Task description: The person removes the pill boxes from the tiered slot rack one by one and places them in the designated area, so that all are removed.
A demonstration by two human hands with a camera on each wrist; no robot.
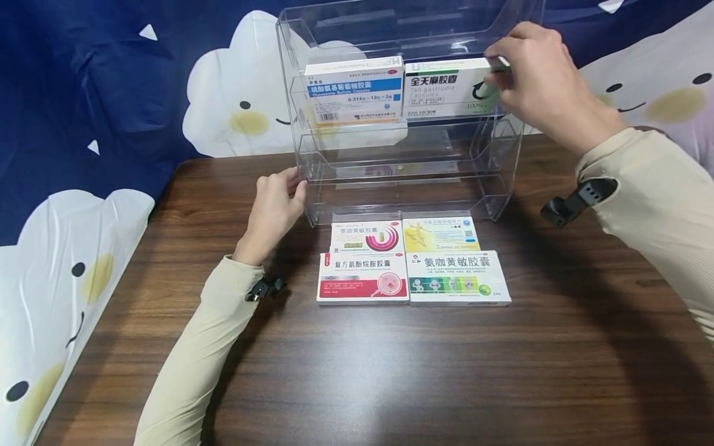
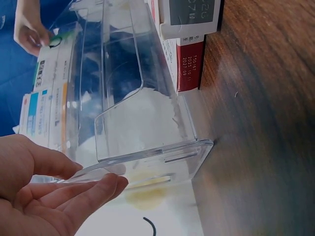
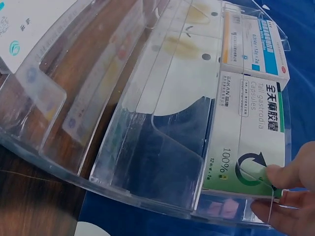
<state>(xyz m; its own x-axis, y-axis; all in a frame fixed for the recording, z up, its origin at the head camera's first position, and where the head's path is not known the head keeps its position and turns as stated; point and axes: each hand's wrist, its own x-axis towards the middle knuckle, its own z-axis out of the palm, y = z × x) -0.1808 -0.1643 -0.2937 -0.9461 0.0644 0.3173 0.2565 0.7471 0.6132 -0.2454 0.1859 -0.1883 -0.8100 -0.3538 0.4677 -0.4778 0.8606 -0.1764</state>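
Observation:
A clear plastic tiered rack [image 1: 409, 210] stands at the back of the table. On one of its upper tiers sit a blue-and-white medicine box [image 1: 354, 93] and, right beside it, a green-and-white medicine box [image 1: 440, 90]. My right hand [image 1: 538, 80] pinches the right end of the green-and-white box, thumb on its front, as the right wrist view shows. My left hand [image 1: 276, 207] holds the rack's left side panel low down; in the left wrist view the thumb and fingers [image 2: 106, 189] lie on either side of that panel's edge.
In front of the rack lie a red-and-white box [image 1: 362, 279], a green-striped white box [image 1: 460, 279], a pink-ringed box [image 1: 365, 236] and a yellow-and-white box [image 1: 440, 234]. Behind the brown wooden table [image 1: 346, 371] hangs a dark blue cloth [image 1: 111, 80] with cloud faces.

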